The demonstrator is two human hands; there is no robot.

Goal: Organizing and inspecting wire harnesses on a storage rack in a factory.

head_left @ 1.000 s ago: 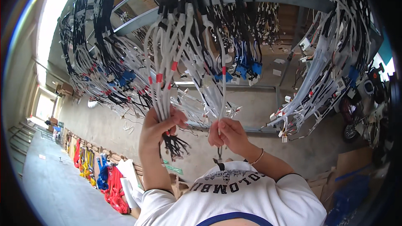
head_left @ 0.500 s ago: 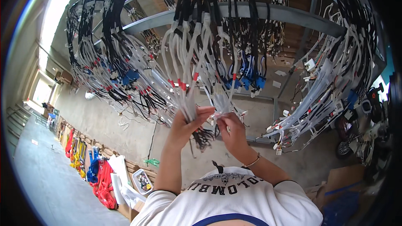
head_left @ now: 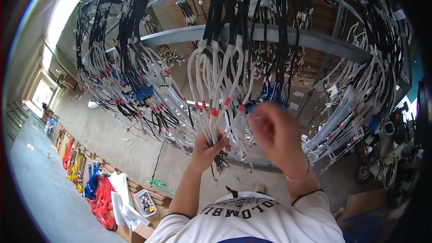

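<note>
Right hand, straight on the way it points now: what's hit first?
Probably the blue connectors hanging just above the right hand in the picture; it's blurred and depth is unclear, so it could pass them.

left grip (head_left: 209,150): closed, held lower | right grip (head_left: 275,131): higher, blurred, partly curled | both forearms (head_left: 185,190): angled upward

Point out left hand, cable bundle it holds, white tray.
Left hand (head_left: 207,152): head view, middle of the hand.
Cable bundle (head_left: 210,127): head view, white strands just above the hand.
White tray (head_left: 138,204): head view, left rim.
</note>
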